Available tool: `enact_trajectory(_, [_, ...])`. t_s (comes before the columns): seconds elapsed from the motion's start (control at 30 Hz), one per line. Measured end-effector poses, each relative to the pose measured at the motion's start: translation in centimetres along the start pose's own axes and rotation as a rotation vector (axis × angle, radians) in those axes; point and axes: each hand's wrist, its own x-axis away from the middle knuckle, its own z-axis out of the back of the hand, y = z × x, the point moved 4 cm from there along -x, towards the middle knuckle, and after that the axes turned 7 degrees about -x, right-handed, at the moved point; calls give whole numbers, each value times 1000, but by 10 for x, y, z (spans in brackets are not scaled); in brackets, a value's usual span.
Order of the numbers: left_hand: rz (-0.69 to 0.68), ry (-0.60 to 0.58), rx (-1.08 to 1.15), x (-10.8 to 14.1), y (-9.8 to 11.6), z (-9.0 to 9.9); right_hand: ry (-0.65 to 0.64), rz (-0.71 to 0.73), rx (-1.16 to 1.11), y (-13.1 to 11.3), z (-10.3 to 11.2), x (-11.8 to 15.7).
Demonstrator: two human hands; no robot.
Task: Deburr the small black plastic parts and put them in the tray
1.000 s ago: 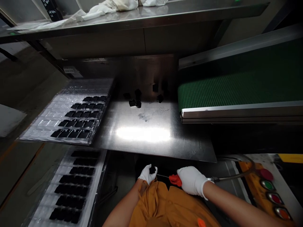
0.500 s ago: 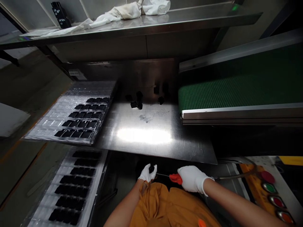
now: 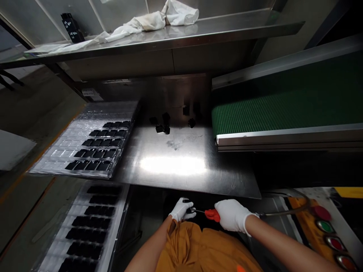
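My right hand (image 3: 234, 215), in a white glove, is closed around a red air blow gun (image 3: 212, 215), with a hose running off behind the wrist to the right. Its thin metal nozzle points left at my other hand. My left hand (image 3: 182, 210), also gloved in white, pinches a small black plastic part (image 3: 187, 202), mostly hidden by the fingers and the dark background. The nozzle tip reaches that part; whether it touches, I cannot tell. Both hands are low, just in front of the steel table's (image 3: 181, 183) near edge.
Several loose black parts (image 3: 163, 129) lie on the table. A clear plastic tray (image 3: 61, 153) with rows of black parts sits at left, another filled tray (image 3: 85, 226) below it. At right is a green conveyor belt (image 3: 283, 102), with push buttons (image 3: 326, 226) lower down. A cloth (image 3: 181, 13) lies on the shelf.
My left hand has turned and its fingers have closed more around the black part. The blow gun has shifted slightly right. The view has tilted a little upward.
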Motion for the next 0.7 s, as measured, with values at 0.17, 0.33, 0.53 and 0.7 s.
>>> enact_trajectory(0.17, [-176,103,-209,2,9,11,-1,-5,3,5,5,2])
enact_trajectory(0.33, [-375,108,-313,6,14,13,2,-2,4,7,12,2])
enact_trajectory(0.53, [-506,-8,-335,9,13,11,-12,-41,10,8,15,-4])
enact_trajectory(0.7, [-537,-68,-306,17,16,14,-35,-41,-4,12,12,-7])
